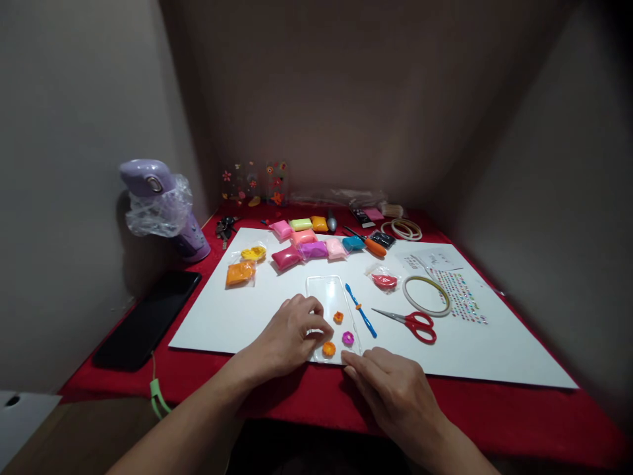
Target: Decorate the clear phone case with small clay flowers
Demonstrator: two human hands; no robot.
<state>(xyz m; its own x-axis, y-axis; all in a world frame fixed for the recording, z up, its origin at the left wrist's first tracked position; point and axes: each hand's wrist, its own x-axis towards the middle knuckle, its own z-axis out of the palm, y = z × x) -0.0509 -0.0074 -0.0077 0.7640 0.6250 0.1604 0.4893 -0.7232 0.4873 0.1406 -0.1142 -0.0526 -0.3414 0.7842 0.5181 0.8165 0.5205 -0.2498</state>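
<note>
A clear phone case (324, 297) lies on the white board, close to its front edge. On it sit an orange clay flower (329, 348), a magenta clay flower (348, 338) and a smaller orange clay piece (338, 317). My left hand (295, 333) is over the case's left side, its thumb and index finger bent towards each other just above the lower orange flower. Whatever those fingertips may hold is hidden. At the case's lower right corner, my right hand (395, 389) has its fingers closed on the edge. Beside the case lies a blue modelling tool (361, 311).
Red-handled scissors (419, 326), tape rolls (405, 297) and a gem sticker sheet (462, 297) lie to the right. Colourful clay packets (314, 251) span the board's back. Left are an orange clay packet (241, 273), a black phone (148, 320) and a purple bottle (190, 237).
</note>
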